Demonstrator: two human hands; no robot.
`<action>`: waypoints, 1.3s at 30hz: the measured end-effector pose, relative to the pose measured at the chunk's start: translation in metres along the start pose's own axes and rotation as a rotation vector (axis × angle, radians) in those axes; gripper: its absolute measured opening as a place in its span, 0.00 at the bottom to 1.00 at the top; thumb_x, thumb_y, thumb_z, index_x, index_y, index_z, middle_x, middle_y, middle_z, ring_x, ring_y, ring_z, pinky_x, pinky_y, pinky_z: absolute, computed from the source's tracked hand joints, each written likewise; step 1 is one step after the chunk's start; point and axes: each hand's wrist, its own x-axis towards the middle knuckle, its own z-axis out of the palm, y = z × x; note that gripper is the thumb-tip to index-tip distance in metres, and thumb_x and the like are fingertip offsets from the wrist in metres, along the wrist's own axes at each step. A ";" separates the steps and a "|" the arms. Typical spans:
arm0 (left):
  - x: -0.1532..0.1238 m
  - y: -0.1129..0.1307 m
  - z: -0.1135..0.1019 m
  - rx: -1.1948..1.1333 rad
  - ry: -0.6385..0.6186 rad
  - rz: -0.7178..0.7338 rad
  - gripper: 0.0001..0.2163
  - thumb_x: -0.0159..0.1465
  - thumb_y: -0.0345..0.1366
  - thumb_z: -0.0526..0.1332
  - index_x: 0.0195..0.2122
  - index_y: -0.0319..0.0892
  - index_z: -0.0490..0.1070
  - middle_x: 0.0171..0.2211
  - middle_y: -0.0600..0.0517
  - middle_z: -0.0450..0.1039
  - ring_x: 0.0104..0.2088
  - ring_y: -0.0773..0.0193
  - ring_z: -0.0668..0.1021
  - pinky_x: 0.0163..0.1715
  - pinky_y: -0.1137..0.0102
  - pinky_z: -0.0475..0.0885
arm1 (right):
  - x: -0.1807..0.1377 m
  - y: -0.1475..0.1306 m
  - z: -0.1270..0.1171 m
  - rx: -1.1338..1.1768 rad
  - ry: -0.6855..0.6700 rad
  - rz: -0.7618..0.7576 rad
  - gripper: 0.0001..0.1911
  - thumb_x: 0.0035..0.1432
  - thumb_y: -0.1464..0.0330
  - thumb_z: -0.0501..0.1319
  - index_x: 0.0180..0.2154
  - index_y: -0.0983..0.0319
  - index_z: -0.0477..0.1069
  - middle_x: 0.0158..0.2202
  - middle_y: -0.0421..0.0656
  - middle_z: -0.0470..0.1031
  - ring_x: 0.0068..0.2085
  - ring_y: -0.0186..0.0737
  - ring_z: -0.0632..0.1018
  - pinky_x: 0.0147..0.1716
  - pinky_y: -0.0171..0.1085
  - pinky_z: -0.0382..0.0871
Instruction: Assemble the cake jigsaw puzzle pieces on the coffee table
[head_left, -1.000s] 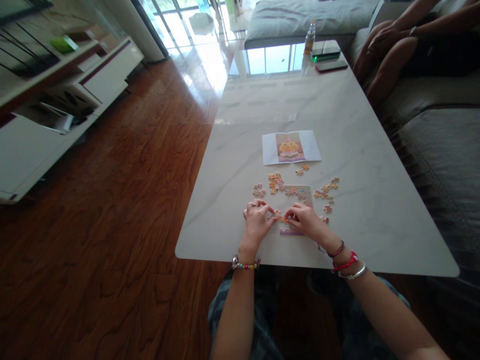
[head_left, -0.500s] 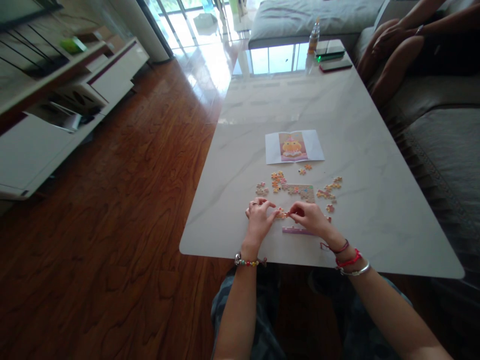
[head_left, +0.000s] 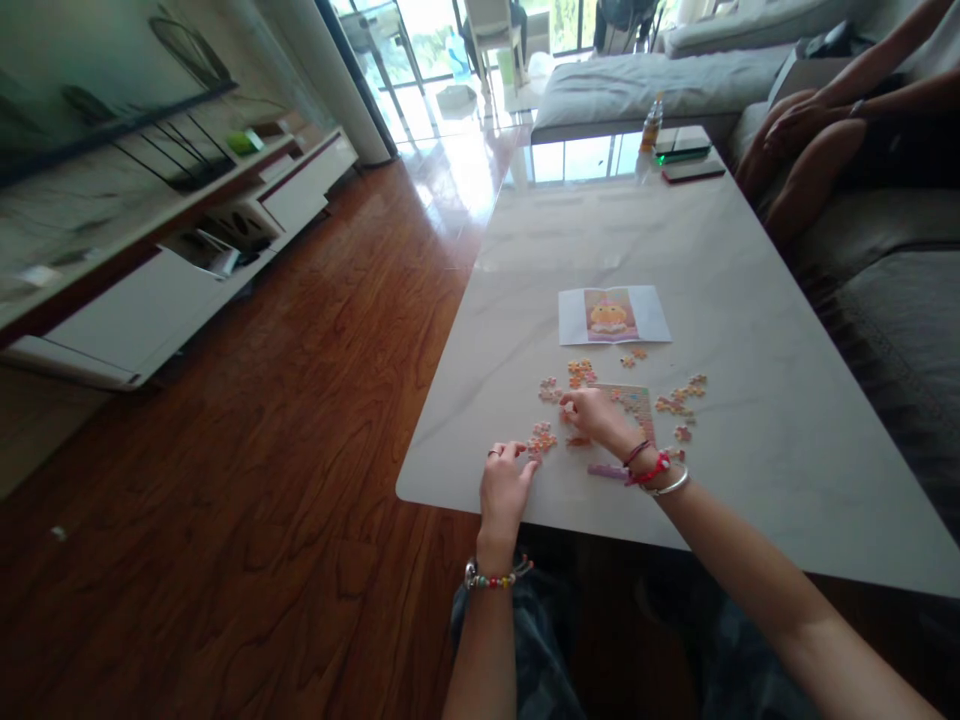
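Note:
My left hand [head_left: 507, 488] rests at the table's near edge, thumb and fingers apart with nothing between them. Just beyond its fingertips lies a cluster of orange and pink jigsaw puzzle pieces [head_left: 541, 438]. Farther in, my right hand [head_left: 598, 416] is closed in a pinch at a small orange puzzle piece, which its fingers mostly cover. Under and behind that hand is a partly joined puzzle [head_left: 641, 402], its left part hidden. A joined purple strip [head_left: 606, 471] lies nearer to me. More loose pieces [head_left: 581, 372] sit behind the right hand.
A creased picture sheet [head_left: 611, 315] lies beyond the puzzle on the white table [head_left: 555, 230]. Loose pieces [head_left: 679, 400] are scattered to the right. Phones [head_left: 694, 172] and a bottle [head_left: 652, 124] stand at the far end. Another person's hands [head_left: 795, 125] rest at the right, on the sofa.
My right hand has left the cluster between my hands and reached forward to pieces by the partly joined puzzle. My left hand has drawn back slightly, and the view has shifted.

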 end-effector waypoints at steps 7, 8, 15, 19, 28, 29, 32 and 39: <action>-0.006 0.010 0.010 0.039 0.065 -0.051 0.05 0.54 0.33 0.58 0.32 0.40 0.66 0.34 0.48 0.67 0.36 0.63 0.71 0.40 0.67 0.65 | -0.033 -0.005 0.012 0.252 0.077 -0.173 0.09 0.49 0.74 0.57 0.35 0.64 0.72 0.30 0.44 0.73 0.27 0.32 0.72 0.29 0.32 0.66; -0.006 0.009 0.010 0.015 0.056 -0.041 0.04 0.54 0.32 0.58 0.31 0.40 0.66 0.33 0.48 0.68 0.36 0.63 0.71 0.39 0.68 0.65 | -0.039 -0.006 0.015 0.307 0.051 -0.194 0.08 0.49 0.74 0.57 0.33 0.64 0.72 0.29 0.43 0.72 0.26 0.31 0.71 0.28 0.31 0.66; -0.009 0.006 0.010 -0.460 -0.101 -0.017 0.03 0.56 0.33 0.56 0.28 0.40 0.64 0.27 0.53 0.70 0.29 0.68 0.73 0.33 0.73 0.66 | -0.071 -0.011 0.018 0.623 -0.040 -0.055 0.11 0.50 0.68 0.58 0.37 0.63 0.70 0.28 0.42 0.73 0.23 0.30 0.72 0.21 0.30 0.66; -0.008 0.014 0.014 -0.669 -0.276 0.036 0.04 0.55 0.35 0.57 0.28 0.40 0.65 0.26 0.53 0.70 0.28 0.69 0.73 0.29 0.75 0.67 | -0.086 -0.008 0.012 0.771 -0.074 0.012 0.14 0.48 0.62 0.59 0.36 0.64 0.70 0.26 0.42 0.74 0.22 0.30 0.72 0.17 0.29 0.64; -0.009 0.019 0.030 -0.406 -0.139 0.140 0.04 0.56 0.33 0.55 0.32 0.41 0.67 0.30 0.53 0.71 0.28 0.70 0.73 0.31 0.73 0.68 | -0.095 0.032 0.001 0.663 0.092 0.228 0.11 0.46 0.64 0.59 0.31 0.64 0.69 0.22 0.42 0.74 0.20 0.32 0.72 0.18 0.30 0.65; -0.009 0.019 0.031 -0.373 -0.112 0.155 0.04 0.56 0.33 0.55 0.32 0.42 0.67 0.30 0.53 0.71 0.28 0.70 0.73 0.31 0.73 0.68 | -0.094 0.035 0.000 0.635 0.090 0.240 0.10 0.46 0.64 0.59 0.31 0.64 0.69 0.22 0.42 0.74 0.20 0.32 0.72 0.18 0.30 0.64; -0.008 0.019 0.035 -0.298 -0.069 0.215 0.04 0.57 0.32 0.54 0.33 0.41 0.66 0.30 0.53 0.70 0.27 0.70 0.72 0.32 0.72 0.68 | -0.088 0.039 -0.001 0.571 0.049 0.241 0.08 0.47 0.66 0.58 0.30 0.64 0.70 0.21 0.41 0.74 0.21 0.32 0.73 0.19 0.29 0.64; -0.012 0.028 0.042 -0.154 -0.068 0.374 0.06 0.55 0.32 0.57 0.34 0.42 0.67 0.33 0.51 0.68 0.33 0.66 0.72 0.37 0.69 0.69 | -0.074 0.030 0.002 0.412 -0.038 0.144 0.05 0.44 0.73 0.58 0.27 0.64 0.72 0.25 0.42 0.76 0.26 0.33 0.74 0.23 0.29 0.65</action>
